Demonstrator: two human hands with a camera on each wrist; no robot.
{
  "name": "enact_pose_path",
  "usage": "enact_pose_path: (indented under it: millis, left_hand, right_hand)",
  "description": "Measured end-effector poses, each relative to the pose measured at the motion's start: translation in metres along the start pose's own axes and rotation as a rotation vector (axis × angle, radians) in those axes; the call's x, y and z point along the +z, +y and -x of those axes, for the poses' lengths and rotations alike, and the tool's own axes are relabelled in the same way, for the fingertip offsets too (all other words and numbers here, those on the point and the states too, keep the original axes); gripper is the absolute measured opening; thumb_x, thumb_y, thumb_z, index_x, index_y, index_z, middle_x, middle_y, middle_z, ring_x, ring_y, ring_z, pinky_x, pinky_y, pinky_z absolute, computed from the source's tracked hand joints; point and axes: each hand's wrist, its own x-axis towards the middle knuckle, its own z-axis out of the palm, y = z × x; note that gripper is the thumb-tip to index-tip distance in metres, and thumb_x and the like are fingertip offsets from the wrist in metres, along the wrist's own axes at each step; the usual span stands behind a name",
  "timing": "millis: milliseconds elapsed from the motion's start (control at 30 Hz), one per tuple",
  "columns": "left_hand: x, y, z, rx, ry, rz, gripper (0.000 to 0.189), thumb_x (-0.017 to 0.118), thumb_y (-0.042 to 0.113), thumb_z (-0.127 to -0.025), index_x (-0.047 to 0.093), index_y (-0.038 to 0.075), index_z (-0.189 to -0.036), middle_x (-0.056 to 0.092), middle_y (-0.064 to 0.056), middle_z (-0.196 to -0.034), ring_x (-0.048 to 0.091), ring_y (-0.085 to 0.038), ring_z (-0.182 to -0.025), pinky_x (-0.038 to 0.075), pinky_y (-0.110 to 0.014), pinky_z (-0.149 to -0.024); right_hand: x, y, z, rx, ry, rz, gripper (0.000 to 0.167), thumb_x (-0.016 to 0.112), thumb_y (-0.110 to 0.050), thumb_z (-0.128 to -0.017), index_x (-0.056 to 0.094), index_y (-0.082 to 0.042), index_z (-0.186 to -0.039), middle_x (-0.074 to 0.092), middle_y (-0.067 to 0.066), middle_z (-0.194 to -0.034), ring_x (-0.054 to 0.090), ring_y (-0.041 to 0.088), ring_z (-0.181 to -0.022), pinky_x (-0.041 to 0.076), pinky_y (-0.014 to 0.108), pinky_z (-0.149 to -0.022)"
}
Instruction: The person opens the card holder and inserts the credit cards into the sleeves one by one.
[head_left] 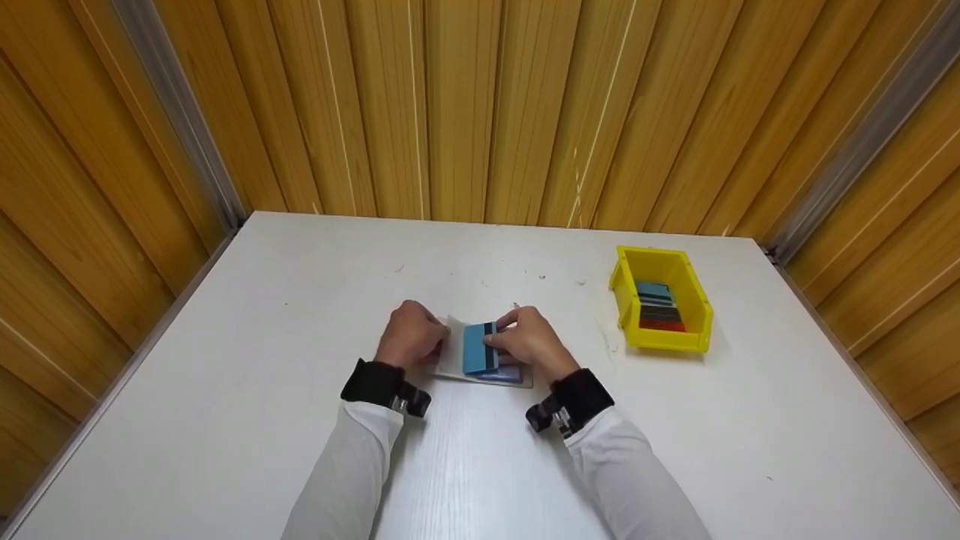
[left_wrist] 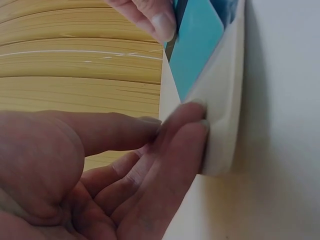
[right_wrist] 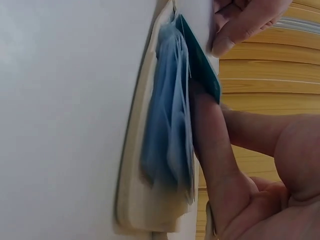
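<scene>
A cream card holder lies spread on the white table, its clear bluish plastic sleeves fanned out in the right wrist view. My left hand pinches the holder's left cover between thumb and fingers. With thumb and fingers, my right hand grips a blue card by its black-striped edge. The card stands tilted over the sleeves, its far end close to the cover in the left wrist view. Whether that end sits inside a pocket, I cannot tell.
To the right on the table stands a yellow bin with blue, dark and red cards in it. Wood-patterned panels rise behind the table. Each wrist wears a black strap with a small camera.
</scene>
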Motion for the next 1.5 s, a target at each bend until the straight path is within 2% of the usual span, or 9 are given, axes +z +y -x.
enact_pose_path:
  millis: [267,500,767,967,1267,1500]
  left_hand:
    - [0.0,0.0,0.001,0.011,-0.005,0.032,0.02,0.069,0.009,-0.101,0.083,-0.003,-0.095,0.076,-0.013,-0.078,0.067,-0.019,-0.066,0.05,-0.026,-0.059]
    - [-0.004,-0.001,-0.001,0.009,-0.003,0.03,0.021,0.068,0.008,-0.099,0.083,-0.002,-0.088,0.074,-0.01,-0.072,0.064,-0.018,-0.063,0.047,-0.026,-0.057]
    - [-0.005,-0.004,-0.004,0.007,-0.008,0.011,0.02,0.068,0.006,-0.095,0.082,-0.003,-0.085,0.073,-0.009,-0.071,0.062,-0.017,-0.062,0.046,-0.027,-0.055]
    - [-0.005,-0.006,-0.005,-0.003,-0.018,0.008,0.02,0.067,0.005,-0.094,0.082,-0.003,-0.085,0.072,-0.007,-0.071,0.061,-0.018,-0.063,0.045,-0.027,-0.056]
    - [-0.004,-0.008,-0.007,0.006,-0.033,0.0,0.023,0.064,0.004,-0.094,0.08,-0.002,-0.078,0.066,-0.003,-0.063,0.058,-0.016,-0.057,0.044,-0.025,-0.055]
    - [-0.007,-0.009,-0.005,0.023,-0.039,0.001,0.022,0.063,0.004,-0.093,0.081,-0.004,-0.083,0.07,-0.005,-0.068,0.059,-0.016,-0.062,0.044,-0.025,-0.057]
  right_hand:
    - [-0.011,-0.003,0.002,-0.002,0.07,0.073,0.039,0.078,-0.009,-0.097,0.068,0.004,-0.132,0.078,0.021,-0.122,0.082,0.021,-0.091,0.066,0.03,-0.078]
    - [-0.006,-0.003,-0.001,-0.036,0.05,0.06,0.036,0.077,-0.006,-0.096,0.068,0.008,-0.128,0.079,0.025,-0.118,0.083,0.022,-0.089,0.066,0.03,-0.075]
    - [-0.006,-0.001,-0.006,-0.011,0.039,0.072,0.035,0.077,-0.007,-0.098,0.068,0.006,-0.129,0.079,0.024,-0.12,0.084,0.022,-0.087,0.067,0.03,-0.076]
    - [-0.004,0.0,-0.005,0.004,0.031,0.032,0.033,0.077,-0.006,-0.098,0.067,0.007,-0.127,0.077,0.024,-0.121,0.082,0.02,-0.085,0.066,0.029,-0.076]
    - [0.0,-0.002,-0.003,0.033,-0.001,0.02,0.034,0.076,-0.008,-0.099,0.066,0.004,-0.129,0.077,0.021,-0.12,0.082,0.017,-0.084,0.066,0.029,-0.077]
    - [-0.006,-0.003,-0.005,0.047,-0.03,0.01,0.037,0.076,-0.008,-0.1,0.065,0.004,-0.134,0.077,0.02,-0.12,0.077,0.011,-0.075,0.065,0.026,-0.073]
